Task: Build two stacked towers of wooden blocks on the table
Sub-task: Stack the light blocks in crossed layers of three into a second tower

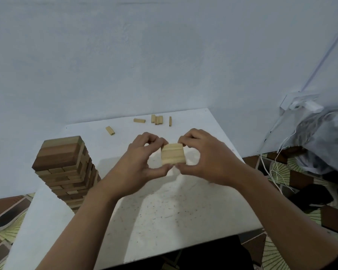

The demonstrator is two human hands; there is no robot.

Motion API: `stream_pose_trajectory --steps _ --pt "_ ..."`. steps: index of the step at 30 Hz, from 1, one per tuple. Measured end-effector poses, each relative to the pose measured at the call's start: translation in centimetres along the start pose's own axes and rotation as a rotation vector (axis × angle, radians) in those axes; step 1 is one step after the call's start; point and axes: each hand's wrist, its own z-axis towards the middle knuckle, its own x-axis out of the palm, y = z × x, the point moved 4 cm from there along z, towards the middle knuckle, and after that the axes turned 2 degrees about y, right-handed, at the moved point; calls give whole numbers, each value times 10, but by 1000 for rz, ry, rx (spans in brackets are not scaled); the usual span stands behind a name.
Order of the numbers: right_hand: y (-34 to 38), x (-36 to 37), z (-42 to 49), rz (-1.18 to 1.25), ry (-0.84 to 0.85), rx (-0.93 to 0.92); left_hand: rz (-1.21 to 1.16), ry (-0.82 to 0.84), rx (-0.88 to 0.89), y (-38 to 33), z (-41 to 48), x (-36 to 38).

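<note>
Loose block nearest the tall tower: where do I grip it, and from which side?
Pinch the loose block across its long sides at mid-length, coming down from above. It lies flat and skewed on the table, apart from the other blocks, so both long sides are free; match its slant.

The tall block tower [64, 168] stands at the left side of the white table [164, 221] and bars any low sweep there. Just right of the tower, the left hand [139, 162] and right hand [203, 160] pinch a small pale stack [173, 154] over mid-table. The left forearm overlaps the tower's base in view, so the gap between them cannot be judged. Right of the tower, bare tabletop lies open between the forearms. Beyond the tower, toward the wall, loose blocks [157, 119] dot the far edge, with open gaps between them. Far right of the tower, off the table, a plastic bag [324, 137] and white cords [271, 168] crowd the floor.
</note>
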Motion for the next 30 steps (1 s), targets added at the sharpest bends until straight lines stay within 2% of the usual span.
stream_pose_trajectory --steps 4,7,13,30 --pt "-36 -26 -7 73 6 42 -12 7 43 -25 35 12" --pt "-66 -44 -14 42 51 73 -5 4 53 -43 59 32" --pt "-109 -54 -24 44 111 88 37 -2 -4 -55 81 72" --pt "-143 -40 -21 131 158 115 75 -21 -120 -49 86 95"
